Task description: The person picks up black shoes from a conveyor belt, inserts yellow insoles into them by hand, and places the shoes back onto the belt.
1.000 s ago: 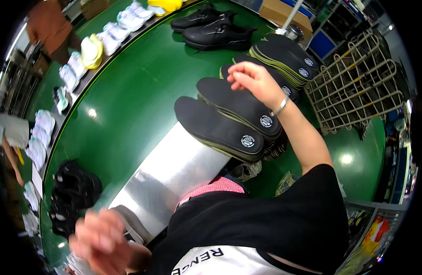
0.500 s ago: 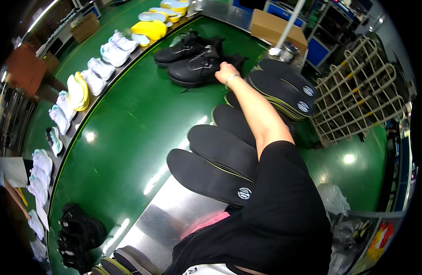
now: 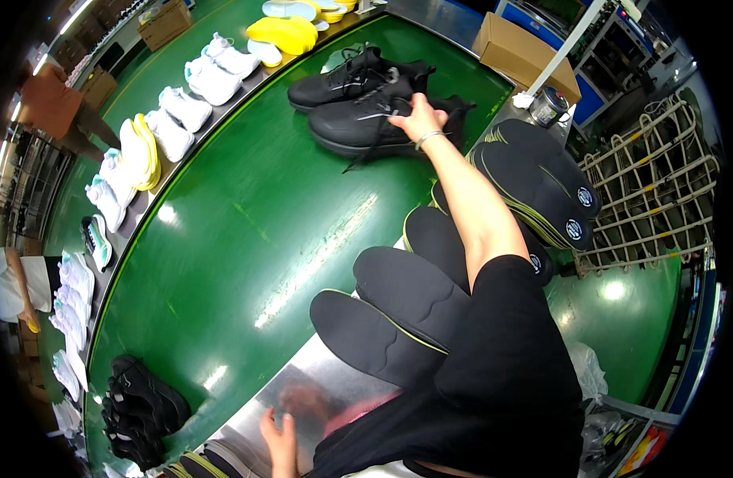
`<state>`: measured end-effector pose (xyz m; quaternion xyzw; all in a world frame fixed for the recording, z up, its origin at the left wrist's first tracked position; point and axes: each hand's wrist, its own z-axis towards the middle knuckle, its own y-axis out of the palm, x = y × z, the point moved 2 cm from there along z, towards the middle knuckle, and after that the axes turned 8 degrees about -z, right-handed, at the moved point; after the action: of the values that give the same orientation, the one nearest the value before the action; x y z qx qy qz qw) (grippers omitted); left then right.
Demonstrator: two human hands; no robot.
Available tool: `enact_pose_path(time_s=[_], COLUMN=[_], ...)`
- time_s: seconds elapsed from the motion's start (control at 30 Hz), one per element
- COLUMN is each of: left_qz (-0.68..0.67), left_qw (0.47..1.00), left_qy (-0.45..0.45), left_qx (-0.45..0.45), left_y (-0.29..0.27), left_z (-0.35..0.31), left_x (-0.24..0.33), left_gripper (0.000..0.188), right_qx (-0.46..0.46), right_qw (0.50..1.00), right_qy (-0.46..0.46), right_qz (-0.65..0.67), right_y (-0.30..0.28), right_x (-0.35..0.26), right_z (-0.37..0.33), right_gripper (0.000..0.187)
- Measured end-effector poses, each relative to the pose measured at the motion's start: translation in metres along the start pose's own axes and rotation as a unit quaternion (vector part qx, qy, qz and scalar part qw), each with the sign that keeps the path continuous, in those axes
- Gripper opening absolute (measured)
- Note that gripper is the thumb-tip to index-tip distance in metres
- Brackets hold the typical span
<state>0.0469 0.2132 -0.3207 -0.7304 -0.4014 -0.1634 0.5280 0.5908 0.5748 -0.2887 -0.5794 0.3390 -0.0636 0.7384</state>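
Note:
At the far end of the green surface, my right hand (image 3: 424, 121) is closed, with thumb and forefinger at the ankle opening of a black lace-up shoe (image 3: 346, 129). Its mate, another black shoe (image 3: 335, 86), stands just behind it, laces loose. My left hand (image 3: 280, 436) shows at the lower edge, fingers apart and holding nothing, above the metal ledge (image 3: 303, 370). Black insoles (image 3: 366, 331) with yellow-green edges lie in a row under my right arm. A thicker stack of insoles (image 3: 534, 179) sits right of my forearm.
White shoes (image 3: 211, 80) and yellow insoles (image 3: 283, 34) line the belt's outer rim. More black shoes (image 3: 143, 410) stand at lower left. An open carton (image 3: 526, 56), a can (image 3: 548, 106) and a wire rack (image 3: 653, 183) are at right. Two people are beyond the rim at left.
My left hand has come into view at the bottom. The right hand stays at the black shoe, its thumb and forefinger now more visible. The whole view has shifted.

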Motion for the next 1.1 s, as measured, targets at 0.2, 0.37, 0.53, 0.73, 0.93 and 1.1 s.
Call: enact_pose_path(time_s=[0.2, 0.37, 0.53, 0.73, 0.93, 1.1], left_qz=[0.183, 0.158, 0.126, 0.305, 0.35, 0.139], left_qw=[0.973, 0.955, 0.951, 0.939, 0.927, 0.923], left_qy=[-0.079, -0.157, -0.197, -0.116, -0.107, -0.278], left_qx=[-0.119, -0.195, -0.204, -0.108, -0.081, -0.226], left_y=[0.033, 0.03, 0.035, 0.033, 0.044, 0.044], left_z=[-0.022, -0.018, -0.015, -0.02, -0.017, -0.021], left_x=[-0.05, -0.045, -0.029, 0.017, 0.013, -0.008], left_gripper=[0.095, 0.107, 0.113, 0.087, 0.085, 0.121], right_qx=[-0.076, 0.015, 0.104, -0.038, -0.054, -0.007], right_qw=[0.98, 0.98, 0.965, 0.932, 0.924, 0.929], right_qy=[-0.115, -0.194, -0.204, -0.109, -0.059, -0.143], right_qz=[0.142, 0.045, -0.13, -0.344, -0.373, -0.341], right_y=[0.042, 0.036, 0.026, 0.045, 0.049, 0.059], right_x=[-0.073, -0.055, -0.064, -0.081, -0.07, -0.078], right_z=[-0.005, 0.008, 0.013, 0.033, 0.063, 0.048], right_gripper=[0.039, 0.023, 0.049, 0.06, 0.043, 0.025])
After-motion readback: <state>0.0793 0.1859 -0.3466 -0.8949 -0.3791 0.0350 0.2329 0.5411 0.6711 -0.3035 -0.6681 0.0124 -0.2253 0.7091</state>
